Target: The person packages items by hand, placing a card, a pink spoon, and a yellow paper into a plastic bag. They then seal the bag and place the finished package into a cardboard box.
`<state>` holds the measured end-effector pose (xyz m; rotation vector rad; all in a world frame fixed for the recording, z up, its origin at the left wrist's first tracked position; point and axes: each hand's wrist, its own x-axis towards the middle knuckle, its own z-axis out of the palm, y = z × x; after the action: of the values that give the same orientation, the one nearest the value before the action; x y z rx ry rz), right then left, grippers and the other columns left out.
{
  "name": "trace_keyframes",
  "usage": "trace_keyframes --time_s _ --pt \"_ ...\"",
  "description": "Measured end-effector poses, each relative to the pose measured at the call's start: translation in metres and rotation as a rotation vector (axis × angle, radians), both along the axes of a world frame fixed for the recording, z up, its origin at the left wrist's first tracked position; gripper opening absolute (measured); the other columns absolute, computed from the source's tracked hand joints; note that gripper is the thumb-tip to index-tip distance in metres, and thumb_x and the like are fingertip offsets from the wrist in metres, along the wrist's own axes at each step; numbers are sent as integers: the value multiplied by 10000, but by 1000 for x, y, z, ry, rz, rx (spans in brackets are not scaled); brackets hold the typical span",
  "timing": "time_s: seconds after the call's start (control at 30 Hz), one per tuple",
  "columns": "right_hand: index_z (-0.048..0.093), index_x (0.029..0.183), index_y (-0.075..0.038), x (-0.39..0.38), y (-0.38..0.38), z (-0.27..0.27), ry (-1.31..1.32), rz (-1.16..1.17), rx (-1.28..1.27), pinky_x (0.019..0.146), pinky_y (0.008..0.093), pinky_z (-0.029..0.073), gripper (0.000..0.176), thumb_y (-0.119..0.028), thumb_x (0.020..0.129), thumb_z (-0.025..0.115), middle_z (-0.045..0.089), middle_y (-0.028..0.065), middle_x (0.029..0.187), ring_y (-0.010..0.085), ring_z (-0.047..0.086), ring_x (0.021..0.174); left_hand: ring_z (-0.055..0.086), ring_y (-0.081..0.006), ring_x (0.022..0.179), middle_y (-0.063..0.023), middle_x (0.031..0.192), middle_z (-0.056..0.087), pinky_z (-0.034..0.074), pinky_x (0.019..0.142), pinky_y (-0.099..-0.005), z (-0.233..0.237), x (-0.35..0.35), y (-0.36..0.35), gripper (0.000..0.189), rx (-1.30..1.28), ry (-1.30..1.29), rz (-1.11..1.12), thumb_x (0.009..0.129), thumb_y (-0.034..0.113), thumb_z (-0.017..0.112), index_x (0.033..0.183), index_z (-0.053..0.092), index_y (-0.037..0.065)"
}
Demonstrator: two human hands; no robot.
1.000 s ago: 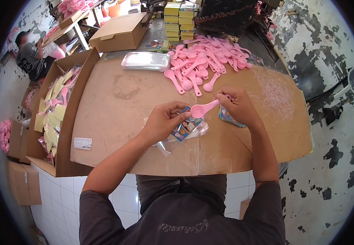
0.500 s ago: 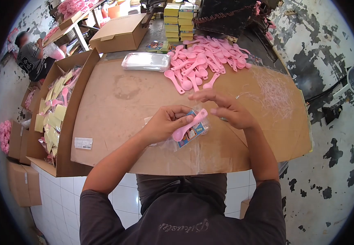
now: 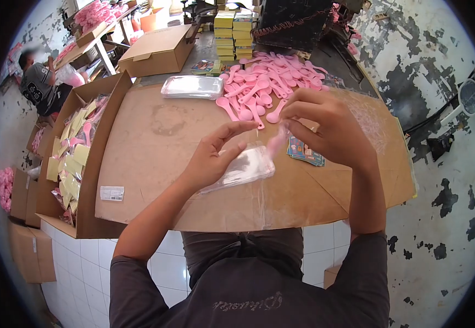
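Note:
My left hand (image 3: 215,156) has its thumb and fingers apart and holds nothing. It is over the left end of a stack of clear plastic bags (image 3: 251,167) on the cardboard. My right hand (image 3: 328,128) pinches a pink spoon (image 3: 276,143), smeared by motion and hanging near the bags' right end. Clear plastic seems to surround the spoon, but the blur hides the details. Just below my right hand lies a small stack of printed cards (image 3: 306,153). Beyond both hands is a heap of pink spoons (image 3: 273,76).
More clear bags (image 3: 192,87) lie left of the heap. An open carton (image 3: 120,104) at left holds bagged spoons with yellowish cards. A closed carton (image 3: 158,50) and stacked cards (image 3: 233,33) stand behind. Plastic shreds (image 3: 366,117) lie at right. Another person (image 3: 38,85) sits far left.
My left hand has let go of the bagged spoon and card and opened. My right hand has closed on a spoon. The bag stack and the printed cards now show more fully.

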<state>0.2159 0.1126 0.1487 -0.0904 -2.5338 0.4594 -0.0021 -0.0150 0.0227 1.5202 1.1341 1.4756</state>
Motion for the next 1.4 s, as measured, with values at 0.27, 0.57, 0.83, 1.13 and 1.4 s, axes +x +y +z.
trace_keyframes --time_s 0.27,0.57,0.83,1.13,1.4 --pt "728 988 -23 -1 -7 -5 -62 -143 -104 697 357 510 104 -105 926 712 678 98 851 239 641 771 618 -237 1293 -160 1332 680 466 1090 -373 24 27 -1 494 150 244 129 1002 236 699 1424 562 19" --pt "748 1051 -38 -2 -13 -13 27 -80 -25 657 309 524 140 -65 913 751 721 89 892 200 683 761 706 -169 1098 -117 1106 744 555 968 -298 25 36 4 259 -106 -177 -127 1063 86 589 1294 609 -30" --pt "698 968 -63 -6 -17 -19 269 -149 248 821 404 512 123 -87 858 749 661 69 984 271 650 921 745 -182 998 -140 1070 769 591 853 -293 37 38 1 267 -111 -187 -33 1056 73 599 1297 604 -43" --pt "663 891 -79 -11 -25 -33 132 -207 554 847 382 474 125 -132 805 736 609 55 939 240 616 959 763 -282 780 -173 891 771 582 679 -374 25 40 -1 346 153 521 292 985 142 704 1287 634 -12" --pt "597 894 -46 -1 12 -44 151 -392 163 749 363 475 68 -101 894 637 588 71 882 186 607 878 765 -182 776 -124 893 793 587 703 -322 16 35 0 310 54 425 263 992 119 695 1281 670 11"
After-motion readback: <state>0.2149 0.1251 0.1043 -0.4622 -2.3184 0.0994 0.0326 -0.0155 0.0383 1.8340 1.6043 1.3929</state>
